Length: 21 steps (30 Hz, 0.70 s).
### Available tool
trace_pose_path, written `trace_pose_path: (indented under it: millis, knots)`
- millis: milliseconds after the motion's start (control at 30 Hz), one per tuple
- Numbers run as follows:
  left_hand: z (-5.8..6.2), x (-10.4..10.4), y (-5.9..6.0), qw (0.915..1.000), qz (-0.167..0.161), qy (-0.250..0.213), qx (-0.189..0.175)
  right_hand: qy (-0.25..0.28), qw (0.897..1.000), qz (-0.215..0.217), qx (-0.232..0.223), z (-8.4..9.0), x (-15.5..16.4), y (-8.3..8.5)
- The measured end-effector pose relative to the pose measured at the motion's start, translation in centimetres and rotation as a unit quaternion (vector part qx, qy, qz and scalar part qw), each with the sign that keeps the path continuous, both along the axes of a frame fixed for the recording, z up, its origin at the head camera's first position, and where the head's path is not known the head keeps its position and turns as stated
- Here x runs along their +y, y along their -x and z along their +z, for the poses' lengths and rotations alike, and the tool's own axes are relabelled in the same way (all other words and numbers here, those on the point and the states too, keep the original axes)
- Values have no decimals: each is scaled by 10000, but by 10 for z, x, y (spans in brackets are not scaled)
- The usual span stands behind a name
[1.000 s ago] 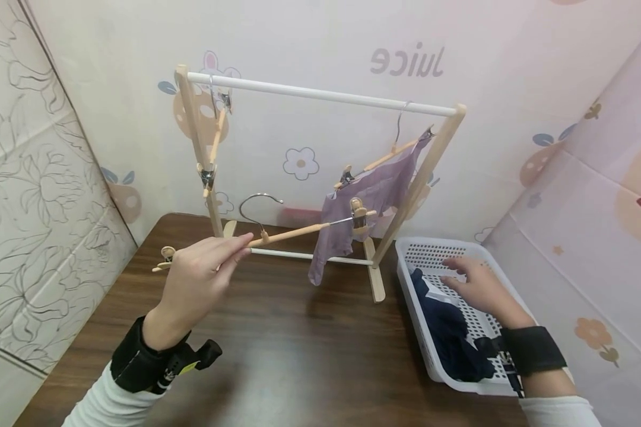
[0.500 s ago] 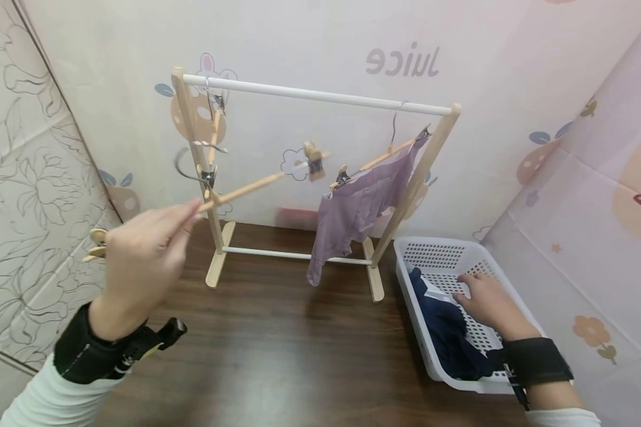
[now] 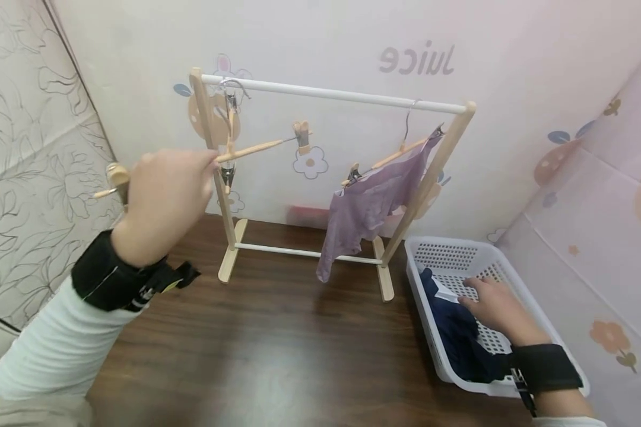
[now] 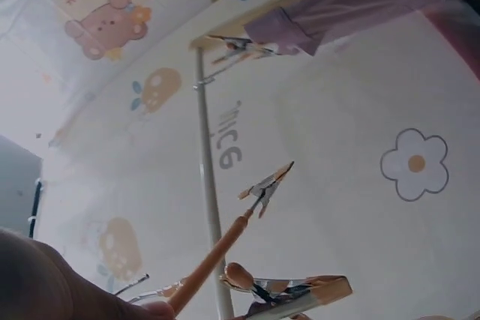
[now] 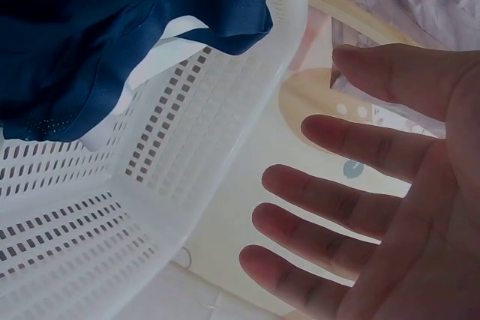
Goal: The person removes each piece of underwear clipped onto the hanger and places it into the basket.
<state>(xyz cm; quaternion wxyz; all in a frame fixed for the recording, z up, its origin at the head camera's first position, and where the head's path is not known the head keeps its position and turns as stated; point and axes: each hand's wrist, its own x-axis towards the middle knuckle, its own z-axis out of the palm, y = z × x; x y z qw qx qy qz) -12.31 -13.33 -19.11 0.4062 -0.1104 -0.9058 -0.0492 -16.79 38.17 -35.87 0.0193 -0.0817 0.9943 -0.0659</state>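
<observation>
Left hand (image 3: 168, 198) pinching a clip hanger (image 3: 256, 148), rack (image 3: 326, 92) just beyond it, lilac garment (image 3: 376, 193) to its right, right hand (image 3: 499, 305) loosely spread over a basket (image 3: 426, 332), navy cloth (image 3: 454, 326) nearby

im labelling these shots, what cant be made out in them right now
Head view: part of the held hanger, behind the left hand.
Left wrist view: most of that hand, cut off by the left and bottom edges.
Right wrist view: the rest of the dark blue cloth, cut off by the top and left edges.
Head view: part of the basket, behind the black wrist strap.
</observation>
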Motion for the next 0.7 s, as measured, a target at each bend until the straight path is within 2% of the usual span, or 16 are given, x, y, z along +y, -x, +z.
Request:
trace_pose_path:
  millis: [100, 300, 500, 700]
  knots:
    - [12, 13, 15, 9973, 383, 345, -526, 86, 9999, 1, 70, -2, 3, -3]
    - [34, 36, 45, 9843, 969, 886, -1177, 244, 9989, 151, 365, -6, 1, -8]
    - [42, 42, 65, 9782, 1184, 1083, -1315, 506, 9970, 300, 509, -11, -8, -12]
    - [37, 46, 76, 9779, 1060, 1132, -1402, 628, 9964, 206, 523, -16, -9, -18]
